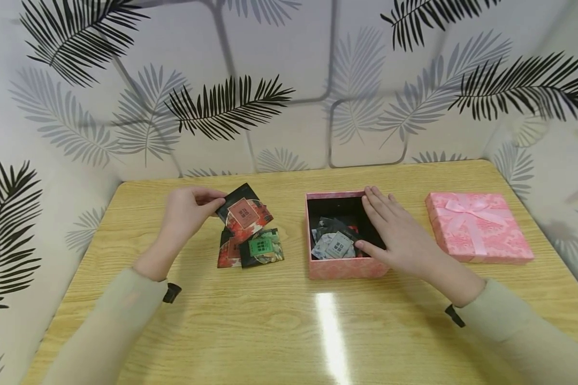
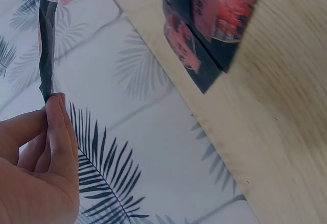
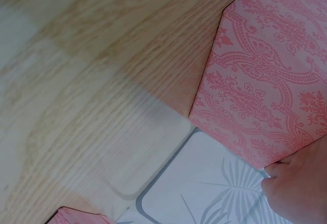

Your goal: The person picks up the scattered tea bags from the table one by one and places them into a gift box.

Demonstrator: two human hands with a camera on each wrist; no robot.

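My left hand (image 1: 185,214) pinches the edge of a flat black-and-red sachet (image 1: 244,211) between thumb and fingers. In the left wrist view this held sachet (image 2: 47,50) shows edge-on. Below it on the table lie a green-labelled sachet (image 1: 262,247) and a red-and-black sachet (image 1: 227,255), overlapping each other. My right hand (image 1: 400,230) rests with fairly straight fingers over the right wall of a pink box (image 1: 347,269). Inside the box are several sachets, among them a whitish-grey one (image 1: 334,246). Pink patterned box side (image 3: 260,76) fills much of the right wrist view.
A pink lid (image 1: 479,227) with a ribbon bow lies on the wooden table (image 1: 250,321) right of the box. Behind the table stands a wall (image 1: 294,128) covered in leaf-patterned cloth, which continues along both sides.
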